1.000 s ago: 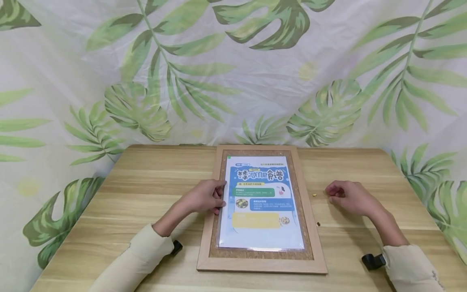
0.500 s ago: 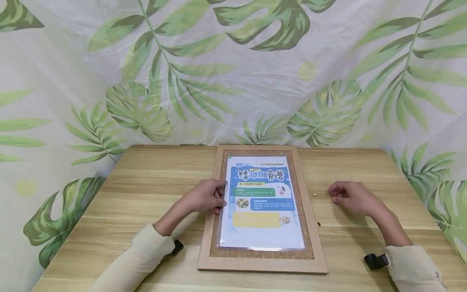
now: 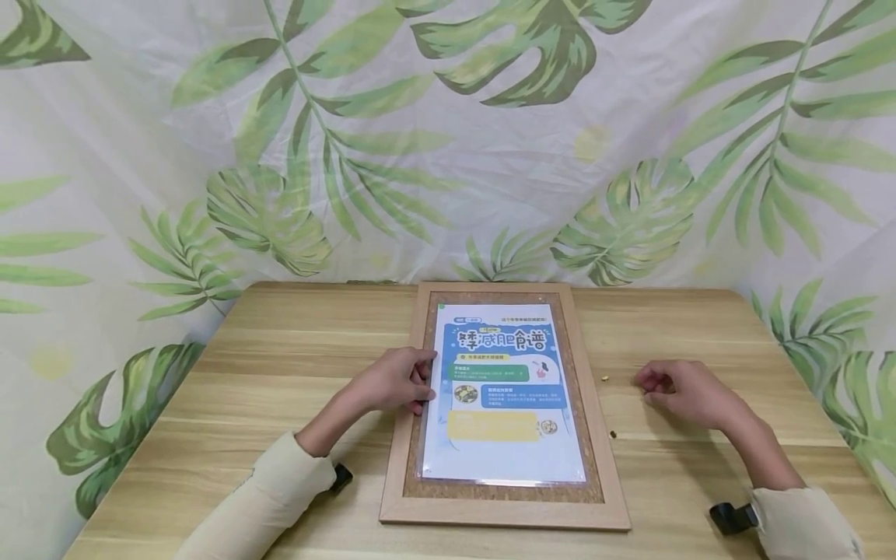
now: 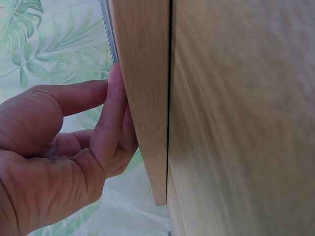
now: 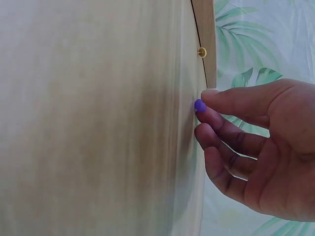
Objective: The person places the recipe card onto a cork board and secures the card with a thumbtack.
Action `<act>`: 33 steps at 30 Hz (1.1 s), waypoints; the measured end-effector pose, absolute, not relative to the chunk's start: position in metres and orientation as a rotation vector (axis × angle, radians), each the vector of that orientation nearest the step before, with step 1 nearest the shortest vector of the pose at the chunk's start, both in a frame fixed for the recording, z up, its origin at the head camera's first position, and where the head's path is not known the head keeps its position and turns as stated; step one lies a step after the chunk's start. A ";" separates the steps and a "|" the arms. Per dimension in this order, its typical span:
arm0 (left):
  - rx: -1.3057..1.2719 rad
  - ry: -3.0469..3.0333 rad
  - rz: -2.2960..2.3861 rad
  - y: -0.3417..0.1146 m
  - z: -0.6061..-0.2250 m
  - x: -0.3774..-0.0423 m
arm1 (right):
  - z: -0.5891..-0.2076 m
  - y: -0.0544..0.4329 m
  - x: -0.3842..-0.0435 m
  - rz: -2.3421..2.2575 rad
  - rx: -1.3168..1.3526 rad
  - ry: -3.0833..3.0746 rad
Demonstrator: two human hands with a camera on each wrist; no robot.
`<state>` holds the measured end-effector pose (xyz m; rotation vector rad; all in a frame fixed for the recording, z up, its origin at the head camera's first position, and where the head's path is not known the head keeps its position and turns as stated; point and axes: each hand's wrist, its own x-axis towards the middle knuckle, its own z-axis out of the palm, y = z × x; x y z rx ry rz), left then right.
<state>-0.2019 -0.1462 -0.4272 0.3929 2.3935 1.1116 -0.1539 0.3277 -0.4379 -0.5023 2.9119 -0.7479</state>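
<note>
A cork board [image 3: 504,491] in a wooden frame [image 3: 504,511] lies on the table, with a printed poster [image 3: 505,459] on its cork. A green tack [image 3: 442,306] sits at the poster's top left corner. My left hand [image 3: 399,381] touches the poster's left edge, thumb and forefinger spread apart along it. In the left wrist view the fingers [image 4: 112,113] rest against the frame side. To the right of the board, my right hand [image 3: 689,393] pinches a small purple tack [image 5: 200,105] between thumb and forefinger, low over the table.
A gold tack [image 3: 605,379] lies on the table beside the frame's right side, and a darker tack [image 3: 613,435] lies nearer me. Behind the wooden table [image 3: 308,327] hangs a leaf-print cloth [image 3: 392,140]. Black wrist cameras show at both cuffs.
My right hand has shifted slightly right, away from the board. The left hand stays at the poster's edge, and the head view has tilted a little.
</note>
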 end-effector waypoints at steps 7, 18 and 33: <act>0.386 2.397 1.107 -0.146 -0.427 -0.201 | -0.440 0.326 -0.150 -0.704 -0.481 2.950; 0.397 2.395 1.114 -0.146 -0.428 -0.202 | -0.440 0.323 -0.149 -0.660 -0.499 3.009; 0.399 2.397 1.127 -0.146 -0.430 -0.202 | -0.438 0.316 -0.150 -0.684 -0.481 3.006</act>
